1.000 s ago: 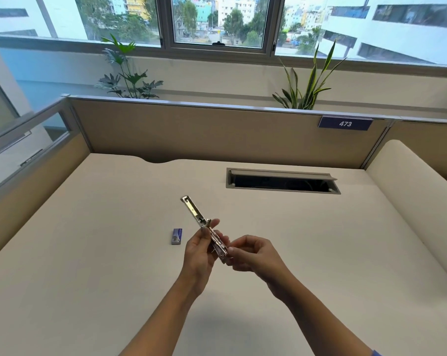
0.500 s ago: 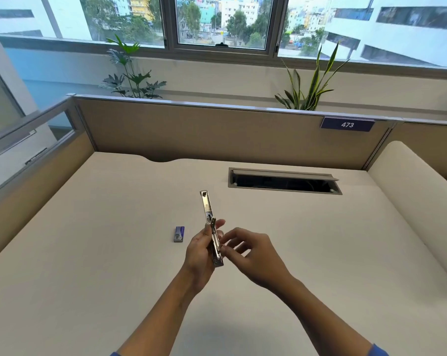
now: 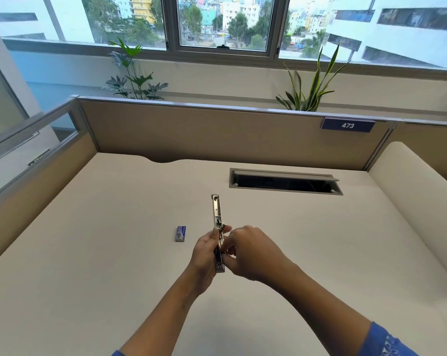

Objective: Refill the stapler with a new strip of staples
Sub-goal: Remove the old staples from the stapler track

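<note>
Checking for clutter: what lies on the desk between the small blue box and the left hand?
Nothing; in the head view only bare desk separates the small blue box from the left hand, which grips the stapler.

The right hand [image 3: 250, 253] hides much of the stapler [image 3: 216, 209]; blue box [image 3: 180, 233] lettering illegible.

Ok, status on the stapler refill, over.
Left hand grips stapler, arm hinged open. Right hand pinches at its channel; strip not visible. Staple box on desk, left of hands. Nothing in the way.
</note>
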{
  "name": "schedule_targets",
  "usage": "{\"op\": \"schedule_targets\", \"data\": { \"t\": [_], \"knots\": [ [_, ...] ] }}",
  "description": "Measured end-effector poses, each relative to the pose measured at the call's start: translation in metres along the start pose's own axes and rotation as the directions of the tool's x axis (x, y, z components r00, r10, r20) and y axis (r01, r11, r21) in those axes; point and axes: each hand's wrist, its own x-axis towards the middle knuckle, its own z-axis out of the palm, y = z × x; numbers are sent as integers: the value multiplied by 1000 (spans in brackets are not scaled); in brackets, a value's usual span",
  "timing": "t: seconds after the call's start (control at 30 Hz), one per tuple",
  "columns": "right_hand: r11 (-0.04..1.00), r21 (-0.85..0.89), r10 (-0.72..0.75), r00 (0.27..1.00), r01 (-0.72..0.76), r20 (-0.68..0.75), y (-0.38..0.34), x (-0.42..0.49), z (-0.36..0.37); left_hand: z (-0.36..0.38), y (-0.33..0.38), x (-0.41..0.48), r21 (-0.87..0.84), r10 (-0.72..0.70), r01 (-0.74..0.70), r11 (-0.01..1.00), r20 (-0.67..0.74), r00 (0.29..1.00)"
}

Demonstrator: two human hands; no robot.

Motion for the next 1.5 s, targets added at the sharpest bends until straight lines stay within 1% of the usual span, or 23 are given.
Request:
{"op": "schedule_targets", "data": {
  "t": [0.23,0.4,0.63,0.73,0.83,0.97,1.03,1.2,1.37,1.43,1.5],
  "knots": [
    [999,38,-7,999,5,42,4,-3,-6,1,-2,-2,18,-12,12,1000,-27,1000],
    [1000,6,0,995,-1,103,8,1,-12,7,-3,-5,59,-30,30,998,0,1000],
    [999,-31,20,980,-14,198,16,4,-13,12,-5,-5,43,-30,29,999,19,999],
    [1000,17,8,978,-12,210,20,3,-10,13,-5,-6,32,-36,36,999,20,999],
    [998,65,4,983,-16,185,24,2,-6,14,-4,-7,10,-42,42,999,30,999],
    [995,72,-78,988,69,132,28,0,-2,13,-3,-6,-11,-48,48,999,27,998],
    [989,108,-113,986,100,126,30,-1,-3,12,-2,-5,-10,-61,61,998,27,998],
    [964,258,-108,982,65,155,35,-1,-2,10,-2,-3,66,-95,94,993,16,995],
    [946,312,-137,981,90,134,40,2,8,9,-6,1,68,-102,101,993,2,995],
    [941,332,-124,982,70,144,44,1,13,9,-7,2,64,-104,104,993,5,995],
    [947,317,-100,982,45,160,47,0,17,8,-8,2,57,-112,111,992,5,994]
  ]
}}
